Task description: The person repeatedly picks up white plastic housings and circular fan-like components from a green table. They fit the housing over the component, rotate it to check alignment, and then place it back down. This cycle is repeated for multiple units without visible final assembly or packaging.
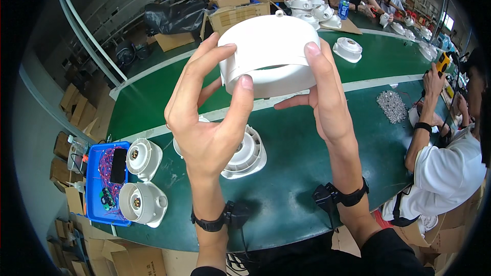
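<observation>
Both hands hold white round plastic ring housing (268, 53) raised above green table (302, 174): left hand (204, 117) grip closed on left rim, right hand (325, 97) on right wall. Step judged inspection; next calls for lowering onto white finned plastic base (248, 156)

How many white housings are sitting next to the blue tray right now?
2: one white housing beside the blue tray's upper right, another just below it. More elsewhere.
</observation>
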A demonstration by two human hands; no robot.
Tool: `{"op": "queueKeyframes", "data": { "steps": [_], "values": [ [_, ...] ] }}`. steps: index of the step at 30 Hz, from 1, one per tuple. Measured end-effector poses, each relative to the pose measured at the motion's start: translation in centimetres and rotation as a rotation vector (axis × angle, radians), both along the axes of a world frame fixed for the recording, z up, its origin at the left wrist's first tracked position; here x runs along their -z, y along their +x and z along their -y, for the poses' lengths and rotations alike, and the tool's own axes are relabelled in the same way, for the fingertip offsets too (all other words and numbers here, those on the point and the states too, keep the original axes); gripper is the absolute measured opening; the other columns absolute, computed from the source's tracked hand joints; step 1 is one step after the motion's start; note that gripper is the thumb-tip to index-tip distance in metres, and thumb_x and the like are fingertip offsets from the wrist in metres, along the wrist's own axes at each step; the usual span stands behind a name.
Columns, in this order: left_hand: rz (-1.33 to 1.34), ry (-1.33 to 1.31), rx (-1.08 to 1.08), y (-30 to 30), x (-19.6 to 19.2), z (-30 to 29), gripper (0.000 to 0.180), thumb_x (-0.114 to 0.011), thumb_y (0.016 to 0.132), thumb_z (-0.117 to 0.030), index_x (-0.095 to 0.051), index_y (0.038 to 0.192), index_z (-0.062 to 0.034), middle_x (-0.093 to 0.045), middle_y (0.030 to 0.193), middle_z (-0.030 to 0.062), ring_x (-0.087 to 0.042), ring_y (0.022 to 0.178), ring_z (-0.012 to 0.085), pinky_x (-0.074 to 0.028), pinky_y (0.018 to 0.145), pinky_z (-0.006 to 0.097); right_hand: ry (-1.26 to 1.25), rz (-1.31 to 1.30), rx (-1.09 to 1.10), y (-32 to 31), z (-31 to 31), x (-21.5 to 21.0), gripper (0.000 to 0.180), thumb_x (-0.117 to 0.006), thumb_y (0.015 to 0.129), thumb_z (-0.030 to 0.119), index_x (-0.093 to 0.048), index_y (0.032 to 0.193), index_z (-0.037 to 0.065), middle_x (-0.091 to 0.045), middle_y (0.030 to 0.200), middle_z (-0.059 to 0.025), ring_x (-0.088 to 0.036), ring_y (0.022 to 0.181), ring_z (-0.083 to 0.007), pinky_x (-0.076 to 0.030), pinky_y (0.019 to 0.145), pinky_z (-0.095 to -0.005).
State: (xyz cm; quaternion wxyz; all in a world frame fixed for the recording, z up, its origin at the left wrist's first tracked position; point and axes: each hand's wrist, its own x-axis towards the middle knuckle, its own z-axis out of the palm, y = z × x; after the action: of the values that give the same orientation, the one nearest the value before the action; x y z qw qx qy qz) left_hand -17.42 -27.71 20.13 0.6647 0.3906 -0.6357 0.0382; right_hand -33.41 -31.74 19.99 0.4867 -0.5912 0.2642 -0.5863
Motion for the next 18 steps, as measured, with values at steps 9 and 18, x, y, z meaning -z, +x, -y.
{"op": "queueKeyframes", "data": {
  "steps": [9,18],
  "values": [
    [-0.039,0.01,-0.006,-0.3,0.1,0.0,0.035,-0.074,0.079,-0.011,-0.067,0.113,-0.0035,-0.063,0.126,0.0216,-0.065,0.111,0.0296,-0.058,0.081,0.036,-0.011,-0.005,0.015,0.1,0.0,0.2,0.066,-0.044,0.095,0.054,-0.039,0.139,0.005,-0.055,0.124,-0.0182,-0.066,0.104,-0.0276,-0.062,0.066,-0.0361],
    [-0.134,-0.019,0.005,1.0,0.0,-0.1,0.017,-0.068,0.089,-0.008,-0.067,0.103,0.002,-0.066,0.113,0.0146,-0.065,0.102,0.0199,-0.056,0.079,0.031,0.036,0.117,0.0,-0.1,1.0,0.5,0.069,-0.043,0.096,0.056,-0.041,0.138,0.001,-0.058,0.124,-0.0209,-0.066,0.107,-0.0291,-0.062,0.072,-0.041]
  ]
}}
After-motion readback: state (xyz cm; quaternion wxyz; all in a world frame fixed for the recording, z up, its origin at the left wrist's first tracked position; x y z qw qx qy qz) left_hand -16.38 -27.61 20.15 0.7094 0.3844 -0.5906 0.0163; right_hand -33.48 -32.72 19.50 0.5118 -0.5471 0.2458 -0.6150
